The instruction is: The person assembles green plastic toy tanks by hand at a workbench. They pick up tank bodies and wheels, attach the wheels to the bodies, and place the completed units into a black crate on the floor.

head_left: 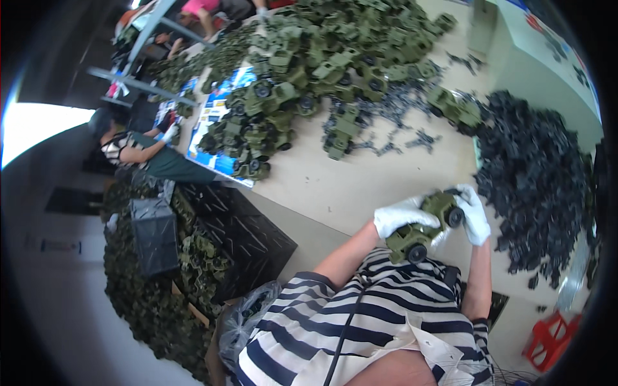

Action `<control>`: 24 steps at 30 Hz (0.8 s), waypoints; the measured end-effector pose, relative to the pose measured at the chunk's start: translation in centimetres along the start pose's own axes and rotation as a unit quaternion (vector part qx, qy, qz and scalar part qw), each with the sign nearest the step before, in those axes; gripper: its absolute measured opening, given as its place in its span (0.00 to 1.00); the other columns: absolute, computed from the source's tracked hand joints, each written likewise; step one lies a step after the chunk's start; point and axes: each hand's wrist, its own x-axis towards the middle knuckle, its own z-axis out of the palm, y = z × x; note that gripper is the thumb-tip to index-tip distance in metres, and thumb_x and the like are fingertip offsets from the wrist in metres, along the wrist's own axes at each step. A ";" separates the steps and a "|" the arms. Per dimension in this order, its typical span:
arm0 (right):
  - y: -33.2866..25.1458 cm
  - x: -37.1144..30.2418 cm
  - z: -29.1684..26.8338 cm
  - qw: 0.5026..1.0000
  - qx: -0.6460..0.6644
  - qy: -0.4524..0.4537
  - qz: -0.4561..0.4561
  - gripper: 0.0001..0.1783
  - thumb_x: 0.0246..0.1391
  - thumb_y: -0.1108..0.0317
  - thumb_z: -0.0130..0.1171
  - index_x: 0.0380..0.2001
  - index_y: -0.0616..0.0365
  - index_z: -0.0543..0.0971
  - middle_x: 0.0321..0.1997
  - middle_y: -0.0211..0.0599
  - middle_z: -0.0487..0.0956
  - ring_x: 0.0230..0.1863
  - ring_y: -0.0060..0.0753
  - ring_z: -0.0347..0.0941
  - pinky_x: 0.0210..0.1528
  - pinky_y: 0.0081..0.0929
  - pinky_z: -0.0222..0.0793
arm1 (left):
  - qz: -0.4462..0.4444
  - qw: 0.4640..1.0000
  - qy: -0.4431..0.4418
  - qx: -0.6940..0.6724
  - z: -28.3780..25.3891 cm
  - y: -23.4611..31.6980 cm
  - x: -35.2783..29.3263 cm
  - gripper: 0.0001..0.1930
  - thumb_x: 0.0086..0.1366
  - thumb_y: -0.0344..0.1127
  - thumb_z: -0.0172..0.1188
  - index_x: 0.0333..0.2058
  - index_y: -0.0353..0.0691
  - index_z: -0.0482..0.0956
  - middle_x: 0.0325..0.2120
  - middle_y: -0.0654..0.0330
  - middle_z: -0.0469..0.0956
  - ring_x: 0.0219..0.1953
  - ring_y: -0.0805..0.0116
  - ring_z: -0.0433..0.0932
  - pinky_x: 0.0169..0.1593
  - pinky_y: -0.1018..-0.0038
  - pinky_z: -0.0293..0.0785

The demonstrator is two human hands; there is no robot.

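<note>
In front of my chest I hold a green toy jeep (pixel 421 228) with black wheels, tilted over the table's near edge. My left hand (pixel 405 217), in a white glove, grips its body from the left. White-gloved too, my right hand (pixel 473 215) closes round the other end, by a black wheel. Whether the right fingers also hold a small part is hidden. Right of that hand lies a big heap of black plastic parts (pixel 531 186). Farther off on the table are loose dark grey parts (pixel 421 139) and a green toy jeep (pixel 342 132).
Green toy jeeps (pixel 322 51) pile high across the far table (pixel 302 193). A black crate (pixel 225 225) stands at the left beside heaped green parts (pixel 154 309). A red plastic stool (pixel 550 341) is at the lower right. A co-worker (pixel 138 148) sits at the left.
</note>
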 end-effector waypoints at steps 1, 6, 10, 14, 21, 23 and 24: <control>-1.6 -0.7 0.5 0.997 0.051 -0.038 0.042 0.13 0.60 0.79 0.56 0.48 0.57 0.74 0.46 0.28 0.77 0.45 0.19 0.72 0.48 0.18 0.68 | 0.001 1.000 -0.009 -0.016 -0.3 -1.1 0.1 0.39 0.53 0.37 0.71 0.62 0.31 0.65 0.52 0.52 0.75 0.55 0.64 0.73 0.61 0.72 0.66; -0.6 -0.7 -3.3 0.982 0.098 -0.123 0.102 0.16 0.60 0.80 0.57 0.51 0.59 0.74 0.47 0.29 0.77 0.47 0.24 0.74 0.50 0.20 0.69 | 0.012 0.999 -0.034 0.009 -0.7 -0.9 -0.7 0.38 0.53 0.36 0.69 0.62 0.32 0.65 0.50 0.52 0.76 0.53 0.65 0.74 0.59 0.72 0.67; -1.6 -0.7 -1.8 0.987 0.017 -0.126 0.098 0.25 0.58 0.80 0.59 0.60 0.62 0.73 0.57 0.37 0.77 0.57 0.29 0.73 0.59 0.23 0.67 | 0.003 0.998 -0.034 -0.050 -0.1 -1.0 -0.9 0.40 0.53 0.39 0.71 0.63 0.33 0.65 0.50 0.51 0.76 0.53 0.63 0.75 0.58 0.71 0.69; -1.8 -1.3 -1.9 0.988 -0.061 -0.117 0.083 0.27 0.59 0.78 0.59 0.62 0.64 0.71 0.63 0.41 0.74 0.64 0.31 0.69 0.66 0.26 0.62 | -0.013 1.000 -0.014 -0.008 0.4 0.2 -1.2 0.43 0.54 0.35 0.70 0.66 0.32 0.59 0.54 0.52 0.74 0.55 0.67 0.74 0.60 0.72 0.68; -4.1 -2.0 -0.4 0.991 -0.084 -0.103 -0.011 0.26 0.63 0.65 0.58 0.61 0.68 0.72 0.58 0.39 0.78 0.57 0.27 0.71 0.62 0.24 0.64 | -0.033 0.992 0.007 -0.118 1.4 1.4 -1.6 0.43 0.56 0.31 0.72 0.66 0.31 0.57 0.51 0.53 0.77 0.50 0.65 0.79 0.54 0.70 0.76; -3.5 -2.4 -0.9 0.992 0.014 -0.122 0.006 0.26 0.63 0.66 0.58 0.62 0.68 0.71 0.59 0.37 0.77 0.58 0.24 0.70 0.60 0.22 0.65 | -0.039 0.993 0.010 -0.108 1.9 1.0 -1.3 0.47 0.53 0.28 0.72 0.67 0.30 0.54 0.54 0.53 0.74 0.55 0.66 0.75 0.57 0.71 0.73; -3.8 -2.7 -0.5 0.991 0.057 -0.120 0.002 0.26 0.64 0.67 0.57 0.63 0.68 0.70 0.60 0.37 0.76 0.58 0.23 0.70 0.59 0.20 0.65 | -0.018 0.995 0.003 -0.100 2.2 1.2 -1.1 0.47 0.53 0.28 0.73 0.68 0.31 0.54 0.54 0.53 0.74 0.54 0.67 0.75 0.57 0.71 0.73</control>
